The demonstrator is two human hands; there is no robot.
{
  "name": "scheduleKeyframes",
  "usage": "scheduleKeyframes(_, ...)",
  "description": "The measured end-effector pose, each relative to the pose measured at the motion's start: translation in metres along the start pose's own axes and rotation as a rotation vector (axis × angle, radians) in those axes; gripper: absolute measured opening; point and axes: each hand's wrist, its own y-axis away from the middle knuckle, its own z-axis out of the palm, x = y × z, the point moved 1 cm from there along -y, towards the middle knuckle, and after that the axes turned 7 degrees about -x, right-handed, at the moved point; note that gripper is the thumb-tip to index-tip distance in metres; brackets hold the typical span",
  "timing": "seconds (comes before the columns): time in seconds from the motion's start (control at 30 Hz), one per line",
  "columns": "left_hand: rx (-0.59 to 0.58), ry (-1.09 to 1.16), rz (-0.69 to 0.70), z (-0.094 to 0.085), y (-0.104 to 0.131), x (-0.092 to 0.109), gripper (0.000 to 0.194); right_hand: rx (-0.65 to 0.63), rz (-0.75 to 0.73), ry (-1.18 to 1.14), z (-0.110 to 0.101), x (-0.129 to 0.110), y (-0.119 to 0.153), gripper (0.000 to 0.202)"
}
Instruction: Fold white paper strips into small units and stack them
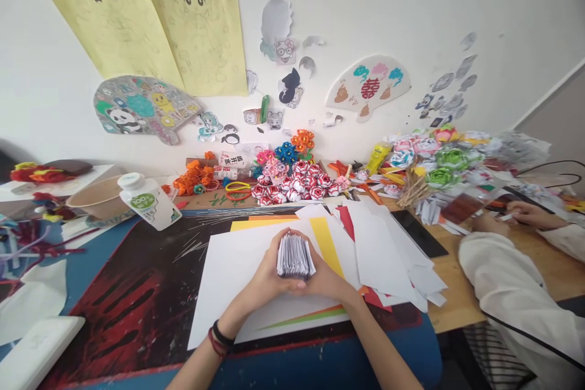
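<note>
Between my two hands is a thick stack of small white paper pieces (295, 256), its layered edges facing up. My left hand (267, 274) wraps the stack's left side, with dark bands at the wrist. From the right, my right hand (324, 277) closes on the same stack, and the thumbs meet at the near side. Beneath them lies a large white paper sheet (228, 292), with a yellow strip (325, 244) and other coloured paper under or beside it. The finger parts behind the stack are hidden.
A white bottle (148, 201) and a bowl (98, 198) stand at the left. Red-and-white paper flowers (301, 184) line the back. To the right are loose white sheets (384, 250), a dark phone-like slab (418, 233) and a co-worker's sleeve (503, 274) and hands.
</note>
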Motion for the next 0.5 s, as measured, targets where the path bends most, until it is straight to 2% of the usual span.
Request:
scheduleKeyframes(0.17, -0.001, 0.124, 0.03, 0.002, 0.0, -0.002, 0.095, 0.055, 0.009, -0.055, -0.005, -0.001, 0.002, 0.104)
scheduleKeyframes(0.27, 0.025, 0.091, 0.016, 0.002, 0.0, 0.0, 0.09, 0.044, 0.006, -0.035, -0.006, -0.005, 0.002, 0.099)
scheduleKeyframes(0.37, 0.059, 0.04, 0.022, -0.002, 0.003, 0.003, 0.095, 0.055, -0.019, 0.032, -0.006, -0.004, 0.001, 0.1)
scheduleKeyframes(0.5, 0.089, -0.035, 0.116, -0.006, 0.008, 0.011, 0.099, 0.19, -0.081, 0.126, -0.005, 0.005, 0.001, 0.111)
